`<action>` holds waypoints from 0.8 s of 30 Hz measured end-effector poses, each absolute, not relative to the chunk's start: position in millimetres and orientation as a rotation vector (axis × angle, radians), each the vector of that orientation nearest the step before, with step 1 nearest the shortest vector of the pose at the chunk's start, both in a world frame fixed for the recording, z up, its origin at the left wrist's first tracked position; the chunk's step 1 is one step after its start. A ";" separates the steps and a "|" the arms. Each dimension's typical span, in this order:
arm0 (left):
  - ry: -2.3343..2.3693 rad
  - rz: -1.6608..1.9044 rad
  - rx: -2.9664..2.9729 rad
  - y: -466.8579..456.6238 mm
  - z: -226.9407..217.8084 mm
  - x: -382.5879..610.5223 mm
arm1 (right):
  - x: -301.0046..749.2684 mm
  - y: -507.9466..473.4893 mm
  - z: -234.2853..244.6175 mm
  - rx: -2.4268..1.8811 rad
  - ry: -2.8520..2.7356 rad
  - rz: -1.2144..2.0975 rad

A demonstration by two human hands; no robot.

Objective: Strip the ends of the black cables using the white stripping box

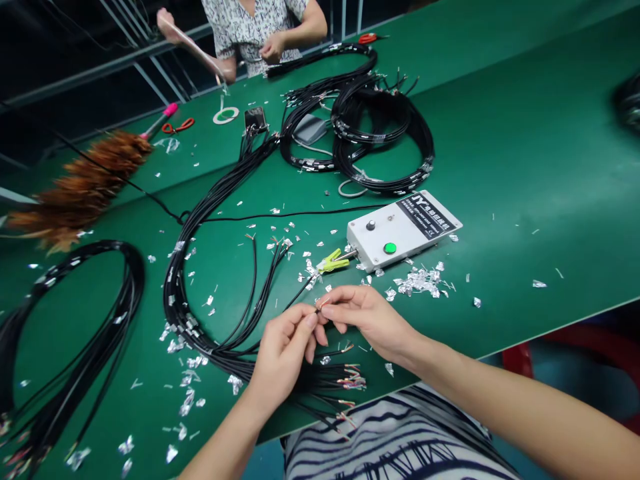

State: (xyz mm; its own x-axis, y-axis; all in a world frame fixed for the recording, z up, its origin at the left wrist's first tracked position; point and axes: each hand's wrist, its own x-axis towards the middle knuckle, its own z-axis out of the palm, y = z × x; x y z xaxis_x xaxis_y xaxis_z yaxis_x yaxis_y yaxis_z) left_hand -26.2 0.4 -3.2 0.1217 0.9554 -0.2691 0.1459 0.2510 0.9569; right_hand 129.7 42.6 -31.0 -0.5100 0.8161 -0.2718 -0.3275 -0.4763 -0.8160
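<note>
Head view: slim black cables (174, 300) end in coloured wires (354, 382).

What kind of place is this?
Probably a cable-assembly workshop: looped black cables lie on a long green workbench, with a labelled control box and foil scraps scattered around it.

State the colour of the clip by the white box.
The clip is bright yellow-green, shown in the head view.
</note>
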 end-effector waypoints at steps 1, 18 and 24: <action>1.327 0.869 1.160 -0.7 -3.8 -25.9 | 130.0 42.0 -30.3 -0.872 -0.932 2.043; 1.481 1.267 1.321 -1.8 -20.2 -7.9 | 136.6 41.3 -28.1 -1.124 -1.278 1.822; 1.544 1.091 1.367 0.4 -20.4 -10.1 | 157.2 44.4 -28.6 -1.097 -1.904 1.181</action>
